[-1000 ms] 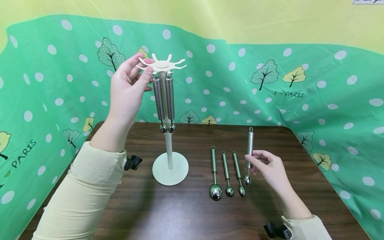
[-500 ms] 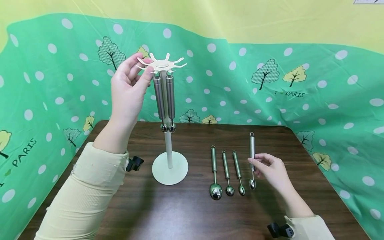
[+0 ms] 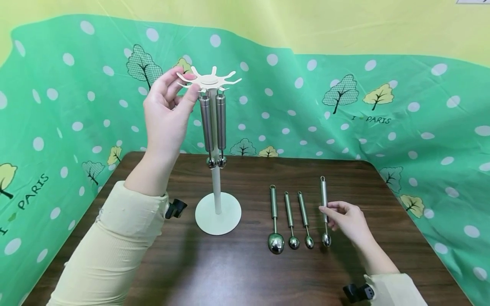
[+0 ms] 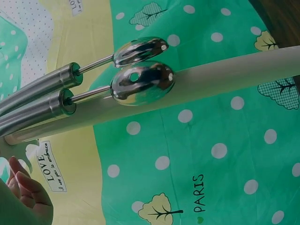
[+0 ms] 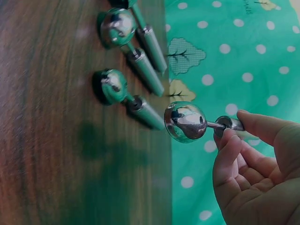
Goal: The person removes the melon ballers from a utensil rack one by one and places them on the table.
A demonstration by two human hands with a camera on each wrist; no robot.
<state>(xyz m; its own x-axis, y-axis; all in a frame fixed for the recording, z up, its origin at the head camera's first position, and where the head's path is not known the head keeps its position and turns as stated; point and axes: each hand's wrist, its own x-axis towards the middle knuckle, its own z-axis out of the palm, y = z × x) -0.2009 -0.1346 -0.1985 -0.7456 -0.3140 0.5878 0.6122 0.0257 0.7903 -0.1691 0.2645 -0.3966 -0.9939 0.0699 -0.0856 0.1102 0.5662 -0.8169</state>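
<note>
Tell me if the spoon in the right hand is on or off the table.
Off. The right hand holds the spoon up; in the right wrist view its bowl shows mostly against the backdrop, above the table.

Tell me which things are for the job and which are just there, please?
Probably for the job:
white rack, pinched by the left hand
two hanging spoons
spoon held by the right hand
three lying spoons

Probably just there:
wooden table
tree-patterned cloth
black wrist gadgets
</note>
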